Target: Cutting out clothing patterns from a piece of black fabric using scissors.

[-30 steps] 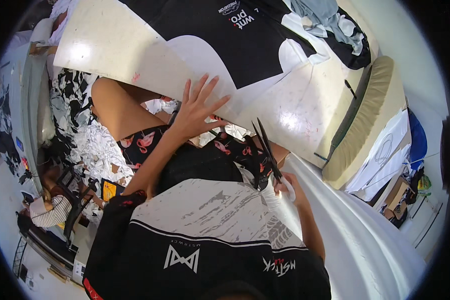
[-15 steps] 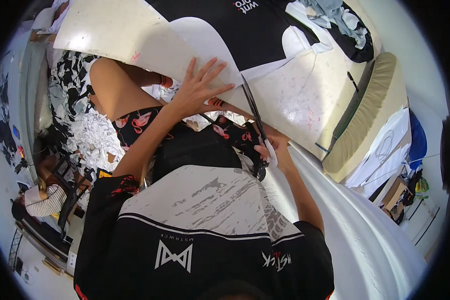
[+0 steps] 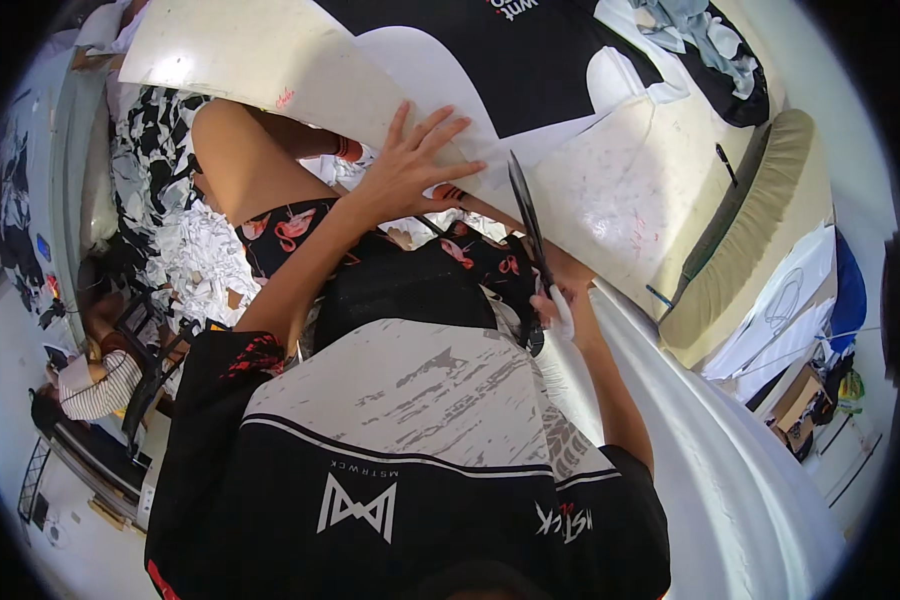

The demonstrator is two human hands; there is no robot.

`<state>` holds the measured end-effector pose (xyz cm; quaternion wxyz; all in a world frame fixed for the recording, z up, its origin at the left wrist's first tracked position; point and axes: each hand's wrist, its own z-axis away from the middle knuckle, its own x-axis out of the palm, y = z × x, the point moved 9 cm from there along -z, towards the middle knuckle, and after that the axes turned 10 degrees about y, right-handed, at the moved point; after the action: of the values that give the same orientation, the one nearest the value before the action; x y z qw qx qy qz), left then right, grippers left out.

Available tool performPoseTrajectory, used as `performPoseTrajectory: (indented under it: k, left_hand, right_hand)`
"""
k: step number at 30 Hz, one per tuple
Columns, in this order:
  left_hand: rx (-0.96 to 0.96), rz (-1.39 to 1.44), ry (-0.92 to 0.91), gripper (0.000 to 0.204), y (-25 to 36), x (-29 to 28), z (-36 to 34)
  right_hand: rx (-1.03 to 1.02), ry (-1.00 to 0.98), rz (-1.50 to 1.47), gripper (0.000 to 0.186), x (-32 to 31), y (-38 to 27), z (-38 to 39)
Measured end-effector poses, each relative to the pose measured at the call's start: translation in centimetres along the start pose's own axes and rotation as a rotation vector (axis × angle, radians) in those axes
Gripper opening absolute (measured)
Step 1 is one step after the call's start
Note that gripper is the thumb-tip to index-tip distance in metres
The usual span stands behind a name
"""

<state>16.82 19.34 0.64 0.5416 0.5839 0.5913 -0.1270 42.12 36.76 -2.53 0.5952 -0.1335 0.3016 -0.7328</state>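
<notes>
My left hand [image 3: 415, 165] lies flat with spread fingers on the near edge of the pale table [image 3: 220, 60], pressing on the white border of a fabric piece [image 3: 420, 65]. That piece has a black printed panel [image 3: 530, 90] and spreads across the tabletop. My right hand [image 3: 558, 305] grips scissors [image 3: 532, 220] by the pale handle, low beside the table edge. Their long dark blades point up toward the fabric, the tip close to the white border beneath the black panel's corner. Whether the tip touches the cloth I cannot tell.
White and black fabric scraps [image 3: 195, 250] pile up at the left. A beige padded board [image 3: 760, 210] stands along the table's right side, with a black pen [image 3: 727, 163] beside it. White cloth [image 3: 710, 430] hangs at the lower right. Another person [image 3: 95, 380] sits at the far left.
The whole view has shifted slightly, moving the scene to the right. The scissors' tip sits a little farther from the white fabric border. My left hand stays flat on the cloth.
</notes>
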Motion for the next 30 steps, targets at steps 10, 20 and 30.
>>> performPoseTrajectory:
  k: [10,20,30]
  left_hand:
    - [-0.051,0.032,-0.074,0.079,-0.2,0.1,-0.2]
    - [-0.044,0.060,-0.076,0.074,-0.3,-0.1,-0.2]
    - [-0.040,0.035,-0.069,0.076,-0.5,0.2,0.1]
  right_hand:
    - [-0.007,-0.029,-0.035,0.025,1.2,-3.1,-1.3]
    - [-0.011,0.025,0.086,0.035,-0.1,-0.5,-0.8]
    - [-0.070,-0.046,-0.042,0.032,1.4,-2.9,-1.4]
